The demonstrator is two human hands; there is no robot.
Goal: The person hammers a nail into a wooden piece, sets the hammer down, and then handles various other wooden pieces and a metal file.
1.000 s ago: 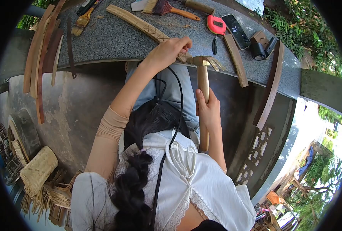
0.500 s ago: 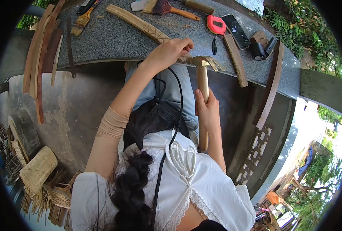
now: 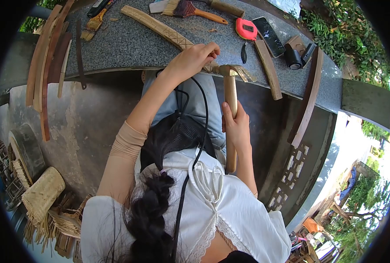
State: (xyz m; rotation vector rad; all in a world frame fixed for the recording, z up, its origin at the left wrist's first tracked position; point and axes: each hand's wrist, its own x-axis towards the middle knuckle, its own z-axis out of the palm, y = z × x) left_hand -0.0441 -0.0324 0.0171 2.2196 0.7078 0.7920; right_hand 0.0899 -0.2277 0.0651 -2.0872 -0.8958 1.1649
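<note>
A hammer is held upright in my right hand, whose fingers are wrapped around its wooden handle. Its claw head sits at the table's front edge, close to the end of a carved wooden strip. This long strip has a cross-hatched pattern and runs diagonally over the grey stone table. My left hand is over the strip's near part, with fingers curled together in a pinch. What those fingertips hold, if anything, is hidden from me.
On the speckled stone table are paintbrushes, a red tape measure, a phone and a short wooden piece. Several wooden strips overhang the left edge, and another strip overhangs the right. A black cable hangs before me.
</note>
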